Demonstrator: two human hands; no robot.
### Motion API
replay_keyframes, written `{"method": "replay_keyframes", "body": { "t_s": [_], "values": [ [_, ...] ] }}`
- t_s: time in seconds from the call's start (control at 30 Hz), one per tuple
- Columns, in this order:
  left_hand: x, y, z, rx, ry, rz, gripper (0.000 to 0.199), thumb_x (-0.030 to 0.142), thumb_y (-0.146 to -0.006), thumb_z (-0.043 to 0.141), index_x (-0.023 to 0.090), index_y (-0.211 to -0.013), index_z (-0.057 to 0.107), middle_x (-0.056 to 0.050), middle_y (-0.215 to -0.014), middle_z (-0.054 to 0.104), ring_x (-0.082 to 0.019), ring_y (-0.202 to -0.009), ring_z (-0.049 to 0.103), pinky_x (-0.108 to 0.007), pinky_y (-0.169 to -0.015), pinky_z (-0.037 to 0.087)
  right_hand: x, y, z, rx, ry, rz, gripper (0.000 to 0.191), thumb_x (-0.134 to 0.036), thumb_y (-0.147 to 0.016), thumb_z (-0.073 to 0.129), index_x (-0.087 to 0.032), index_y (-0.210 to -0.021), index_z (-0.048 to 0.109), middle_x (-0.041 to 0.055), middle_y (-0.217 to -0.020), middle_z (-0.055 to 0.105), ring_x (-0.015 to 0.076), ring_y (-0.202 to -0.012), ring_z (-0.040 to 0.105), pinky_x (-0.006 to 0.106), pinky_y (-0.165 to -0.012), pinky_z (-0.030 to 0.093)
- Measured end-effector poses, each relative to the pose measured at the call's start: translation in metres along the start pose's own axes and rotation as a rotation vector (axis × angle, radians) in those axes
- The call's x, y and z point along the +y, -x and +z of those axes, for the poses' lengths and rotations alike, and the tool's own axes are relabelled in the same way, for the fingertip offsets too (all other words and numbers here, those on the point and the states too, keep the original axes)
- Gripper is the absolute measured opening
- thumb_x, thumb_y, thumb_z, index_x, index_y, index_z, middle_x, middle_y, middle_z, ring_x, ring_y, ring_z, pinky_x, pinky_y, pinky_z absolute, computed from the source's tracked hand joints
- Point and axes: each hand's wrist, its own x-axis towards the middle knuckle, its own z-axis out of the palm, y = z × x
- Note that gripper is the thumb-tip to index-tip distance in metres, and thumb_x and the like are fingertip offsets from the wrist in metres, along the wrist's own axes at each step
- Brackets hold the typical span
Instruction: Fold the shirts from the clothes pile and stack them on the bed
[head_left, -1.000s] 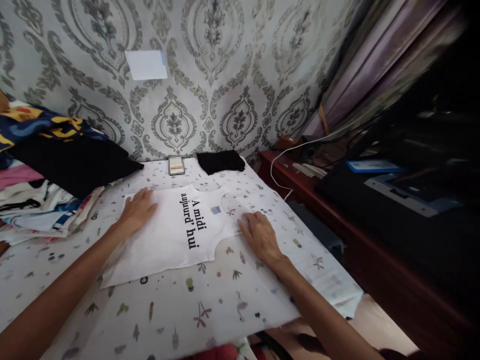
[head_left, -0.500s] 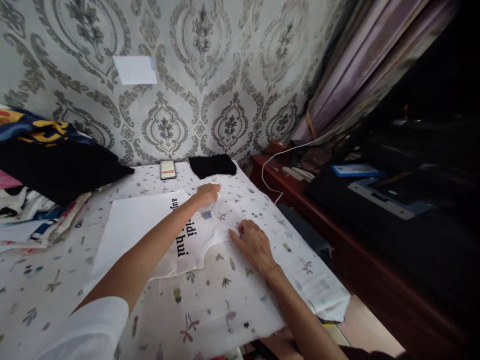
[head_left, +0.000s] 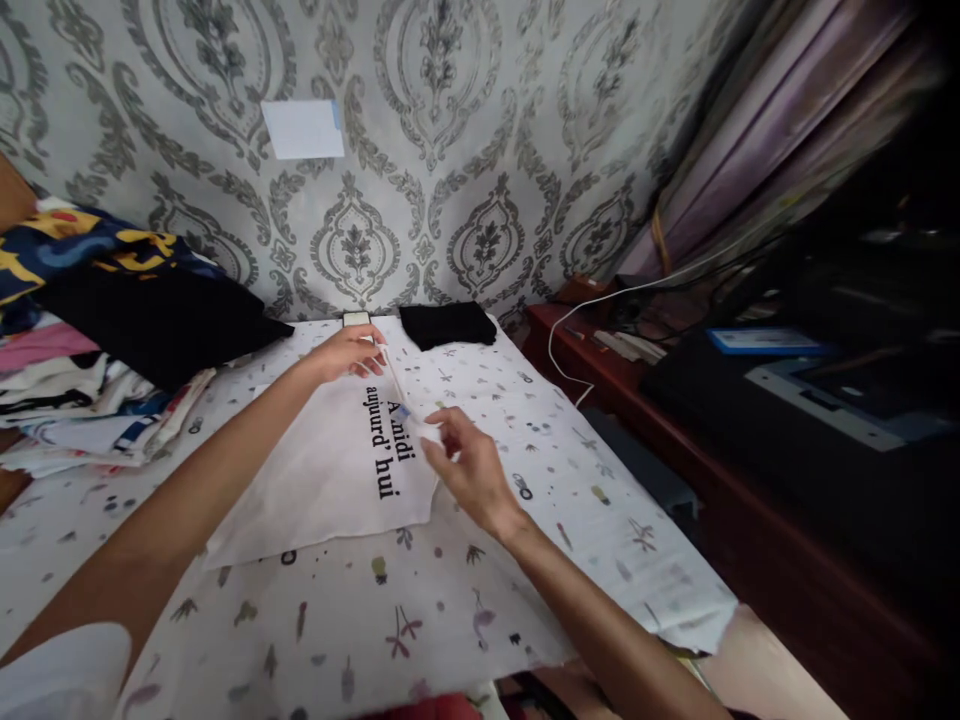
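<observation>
A white sleeveless top (head_left: 330, 475) with black lettering lies on the patterned sheet (head_left: 345, 620), its neck end toward the right. My left hand (head_left: 347, 353) pinches one shoulder strap at the far side, and that part is lifted off the sheet. At the near shoulder, my right hand (head_left: 472, 465) is closed on the other strap between thumb and fingers. A small bluish label shows at the neckline between both hands. Just behind my left hand, a small pale card-like object (head_left: 355, 319) is partly hidden.
A folded black cloth (head_left: 448, 326) lies by the wall. At the left is a heap of clothes (head_left: 150, 320). A dark red desk (head_left: 559, 330) with a white cable (head_left: 551, 345) stands along the right edge of the bed. White paper (head_left: 304, 130) hangs on the wall.
My left hand has moved left and taken up the far strap. The right hand has closed on the near strap and drawn it left. The top's neck end is now raised; the view has shifted slightly left.
</observation>
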Motion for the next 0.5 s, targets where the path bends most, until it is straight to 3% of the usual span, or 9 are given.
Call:
{"method": "replay_keyframes", "body": {
  "t_s": [0.1, 0.23, 0.33, 0.5],
  "values": [
    [-0.015, 0.026, -0.028, 0.070, 0.121, -0.063, 0.027, 0.022, -0.068, 0.076, 0.018, -0.089, 0.060, -0.002, -0.076, 0.071, -0.017, -0.064, 0.071, -0.023, -0.056, 0.053, -0.024, -0.002, 0.040, -0.184, 0.182, -0.117, 0.029, -0.022, -0.088, 0.052, -0.023, -0.116, 0.059, -0.0032, -0.073, 0.060, 0.0146, -0.066, 0.056, 0.026, -0.067, 0.044],
    [-0.039, 0.044, -0.036, 0.192, 0.139, -0.175, 0.023, 0.027, -0.071, 0.075, 0.016, -0.085, 0.061, -0.004, -0.073, 0.068, -0.019, -0.065, 0.071, -0.030, -0.060, 0.057, -0.043, -0.002, 0.084, -0.443, 0.493, -0.232, 0.032, -0.015, -0.091, 0.051, -0.019, -0.122, 0.057, 0.0073, -0.099, 0.072, 0.0207, -0.085, 0.066, 0.031, -0.073, 0.047],
    [-0.056, 0.045, -0.034, 0.265, 0.070, -0.197, 0.027, 0.034, -0.073, 0.075, 0.017, -0.080, 0.056, -0.002, -0.068, 0.063, -0.018, -0.062, 0.069, -0.029, -0.059, 0.056, -0.050, -0.002, 0.099, -0.545, 0.625, -0.233, 0.029, -0.013, -0.093, 0.047, -0.017, -0.119, 0.058, 0.0100, -0.105, 0.072, 0.0230, -0.088, 0.068, 0.032, -0.070, 0.049],
    [-0.073, 0.042, -0.033, 0.356, -0.179, -0.181, 0.019, 0.022, -0.071, 0.073, 0.019, -0.074, 0.055, 0.003, -0.061, 0.055, -0.017, -0.064, 0.065, -0.027, -0.060, 0.051, -0.047, 0.002, 0.105, -0.593, 0.660, -0.258, 0.027, -0.015, -0.095, 0.047, -0.017, -0.119, 0.057, 0.0098, -0.105, 0.071, 0.0240, -0.093, 0.068, 0.033, -0.070, 0.049]
  ]
}}
